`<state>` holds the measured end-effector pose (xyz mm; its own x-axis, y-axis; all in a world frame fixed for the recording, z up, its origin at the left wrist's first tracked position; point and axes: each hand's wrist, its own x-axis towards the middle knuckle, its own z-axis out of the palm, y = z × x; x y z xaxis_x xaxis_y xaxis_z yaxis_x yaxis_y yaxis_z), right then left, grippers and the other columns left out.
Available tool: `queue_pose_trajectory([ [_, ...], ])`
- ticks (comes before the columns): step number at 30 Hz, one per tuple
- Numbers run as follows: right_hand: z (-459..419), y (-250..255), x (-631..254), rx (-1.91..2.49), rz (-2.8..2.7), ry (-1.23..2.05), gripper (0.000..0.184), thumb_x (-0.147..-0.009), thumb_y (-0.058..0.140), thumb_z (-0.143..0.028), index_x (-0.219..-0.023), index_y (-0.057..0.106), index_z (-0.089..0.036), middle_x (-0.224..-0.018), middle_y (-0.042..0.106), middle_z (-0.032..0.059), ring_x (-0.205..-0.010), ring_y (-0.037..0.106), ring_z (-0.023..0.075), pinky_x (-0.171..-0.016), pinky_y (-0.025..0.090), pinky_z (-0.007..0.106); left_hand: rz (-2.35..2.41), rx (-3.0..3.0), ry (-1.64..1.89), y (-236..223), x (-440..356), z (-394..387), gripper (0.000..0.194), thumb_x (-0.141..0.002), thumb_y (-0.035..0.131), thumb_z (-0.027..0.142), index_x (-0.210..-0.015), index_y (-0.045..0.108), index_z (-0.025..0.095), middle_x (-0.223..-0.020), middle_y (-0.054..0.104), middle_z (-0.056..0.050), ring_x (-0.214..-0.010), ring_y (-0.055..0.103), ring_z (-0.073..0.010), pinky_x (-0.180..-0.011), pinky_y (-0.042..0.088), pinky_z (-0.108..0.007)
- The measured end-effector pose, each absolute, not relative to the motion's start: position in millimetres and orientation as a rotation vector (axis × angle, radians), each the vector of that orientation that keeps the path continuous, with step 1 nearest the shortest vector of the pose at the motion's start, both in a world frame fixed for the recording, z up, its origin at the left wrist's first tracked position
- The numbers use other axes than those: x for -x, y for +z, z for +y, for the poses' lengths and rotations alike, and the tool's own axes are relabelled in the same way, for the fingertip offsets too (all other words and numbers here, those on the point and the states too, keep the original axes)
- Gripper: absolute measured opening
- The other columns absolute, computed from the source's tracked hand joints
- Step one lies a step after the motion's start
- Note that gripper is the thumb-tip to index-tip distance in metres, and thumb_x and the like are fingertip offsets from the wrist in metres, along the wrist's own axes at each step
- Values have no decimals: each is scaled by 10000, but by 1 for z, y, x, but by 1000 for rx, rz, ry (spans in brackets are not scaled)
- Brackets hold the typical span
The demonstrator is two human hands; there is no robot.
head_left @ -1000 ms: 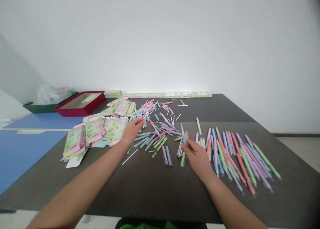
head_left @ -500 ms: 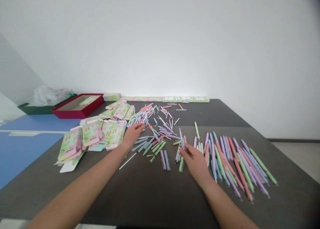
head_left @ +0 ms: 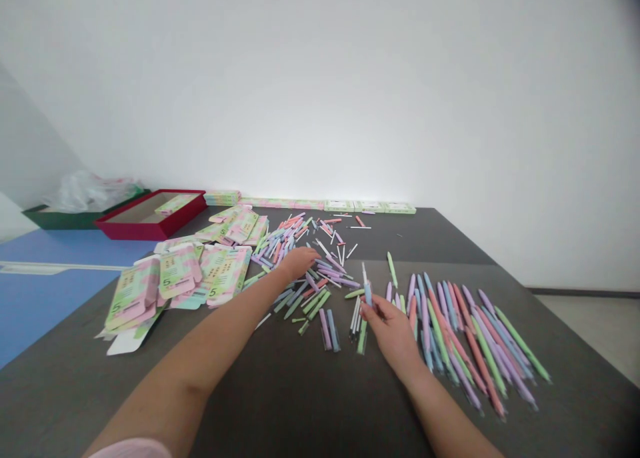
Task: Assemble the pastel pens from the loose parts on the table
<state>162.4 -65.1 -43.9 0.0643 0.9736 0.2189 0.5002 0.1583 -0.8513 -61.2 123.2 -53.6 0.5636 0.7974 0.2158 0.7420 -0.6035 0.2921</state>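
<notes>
My right hand point(head_left: 387, 325) pinches a blue pen barrel point(head_left: 368, 293) upright, with a white refill point(head_left: 365, 271) standing out of its top. My left hand point(head_left: 299, 263) reaches over the loose pen parts at mid-table, its fingers drawn together; what they hold, if anything, is hidden. Purple pen barrels point(head_left: 333, 269) lie just right of its fingertips, and green pen pieces point(head_left: 316, 302) lie nearer to me. Between the hands are a purple and blue pair of short barrels point(head_left: 330, 330), several white refills point(head_left: 355, 315) and a green piece point(head_left: 363, 338).
Whole pens point(head_left: 465, 338) in several colours lie in a heap on the right. Printed cardboard boxes point(head_left: 180, 271) are piled at left. Behind them stand a red tray point(head_left: 145, 230) and a green tray point(head_left: 60, 219) with clear plastic bags. Flat boxes point(head_left: 370, 206) line the wall.
My left hand has moved right and farther over the pen parts. My right hand still holds the blue barrel upright in nearly the same place. The view has shifted slightly.
</notes>
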Motion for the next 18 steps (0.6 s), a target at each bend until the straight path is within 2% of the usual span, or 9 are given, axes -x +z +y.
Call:
queue_pose_trajectory([
  [9, -64, -42, -164, 1491, -1571, 667, 330, -840, 466, -396, -968, 653, -156, -686, 589, 14, -648, 528, 176, -605, 397, 265, 1191, -2810, 236, -49, 56, 142, 69, -705, 602, 159, -749, 655, 152, -833, 667, -104, -855, 602, -209, -821, 418, -299],
  [14, -64, -41, -165, 1499, -1627, 612, 311, -841, 462, -381, -962, 660, -173, -706, 612, 21, -664, 548, 182, -625, 406, 269, 1304, -2727, 348, -34, 67, 125, 173, -796, 514, 262, -870, 644, 174, -861, 670, -87, -824, 606, -213, -754, 432, -296],
  [18, -63, -43, -165, 1488, -1713, 569, 267, -831, 477, -354, -928, 663, -188, -805, 663, 44, -753, 588, 205, -686, 421, 286, 1364, -2605, 484, -17, 76, 85, 278, -845, 426, 376, -983, 608, 218, -915, 670, -40, -818, 602, -173, -734, 444, -261],
])
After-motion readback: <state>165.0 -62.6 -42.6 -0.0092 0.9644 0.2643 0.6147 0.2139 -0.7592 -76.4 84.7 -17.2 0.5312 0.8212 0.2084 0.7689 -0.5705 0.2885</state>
